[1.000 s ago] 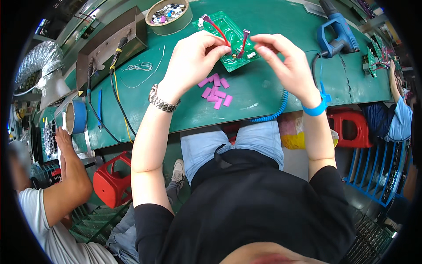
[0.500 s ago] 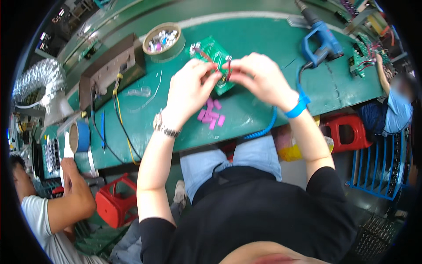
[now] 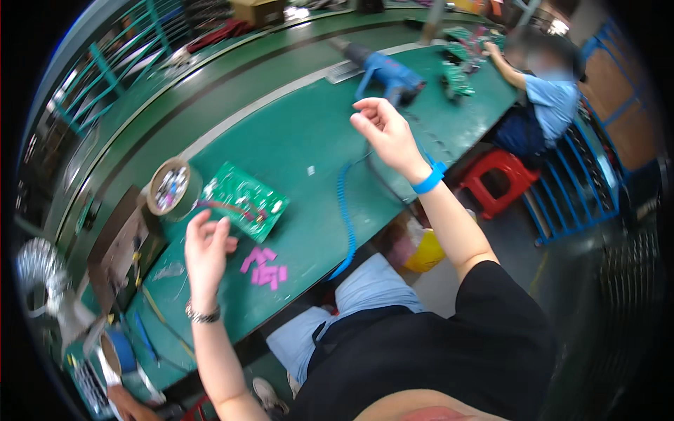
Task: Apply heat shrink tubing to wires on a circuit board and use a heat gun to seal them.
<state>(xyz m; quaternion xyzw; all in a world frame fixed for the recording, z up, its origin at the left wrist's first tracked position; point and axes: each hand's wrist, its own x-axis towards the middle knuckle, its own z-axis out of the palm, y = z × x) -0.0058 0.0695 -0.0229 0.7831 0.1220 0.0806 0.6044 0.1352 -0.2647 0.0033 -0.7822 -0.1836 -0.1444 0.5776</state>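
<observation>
A green circuit board (image 3: 256,193) with red and dark wires lies on the green bench (image 3: 309,231). Just in front of its left corner, my left hand (image 3: 206,245) hovers with fingers loosely bent and apart, holding nothing. My right hand (image 3: 386,137) is raised over the bench, off to the right of the board. Its fingers are half curled with a gap to the thumb, and nothing shows in them. Beyond that hand lies a blue heat gun (image 3: 385,76), its handle partly behind my fingers. Several pink flat pieces (image 3: 265,270) lie loose in front of the board.
A round tub (image 3: 156,200) of small parts stands left of the board, beside a brown open box (image 3: 116,245). A blue coiled cord (image 3: 342,210) crosses the bench. A roll of blue tape (image 3: 119,351) sits lower left. Co-workers are at both ends; a red stool (image 3: 498,179) stands right.
Both hands have let go of the board's wires and parted. My right hand has moved right toward the heat gun; the board now lies on the bench. The view has swung right.
</observation>
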